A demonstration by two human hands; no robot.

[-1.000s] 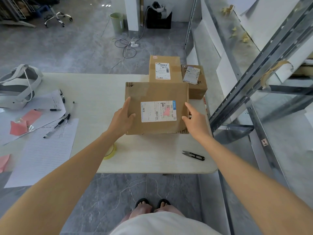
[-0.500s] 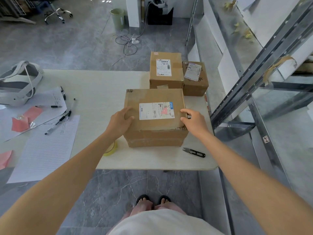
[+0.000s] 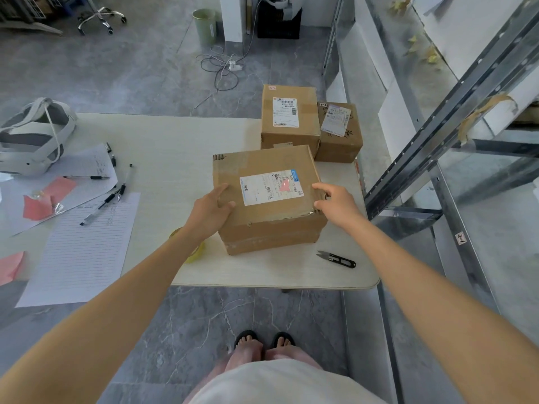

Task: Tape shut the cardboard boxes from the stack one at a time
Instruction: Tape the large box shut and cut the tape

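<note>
A brown cardboard box [image 3: 262,223] with a white shipping label on top rests on the white table [image 3: 175,147] near its front right. My left hand [image 3: 211,209] lies on the box's top left corner, fingers spread. My right hand [image 3: 335,204] touches the top right edge with loose, parted fingers. Two more labelled boxes stand behind it: a taller box [image 3: 288,118] and a smaller box [image 3: 339,132] at the right. A yellowish tape roll [image 3: 196,252] lies partly hidden under my left forearm. Black snips [image 3: 338,259] lie right of the box.
Lined paper [image 3: 84,249], pens [image 3: 102,205], pink notes [image 3: 48,196] and a white headset [image 3: 32,138] cover the table's left side. A metal shelving rack [image 3: 455,118] stands close on the right. The table's front edge is just past the snips.
The box came down from in front of me onto the table. My hands shifted from gripping its sides to resting on its top.
</note>
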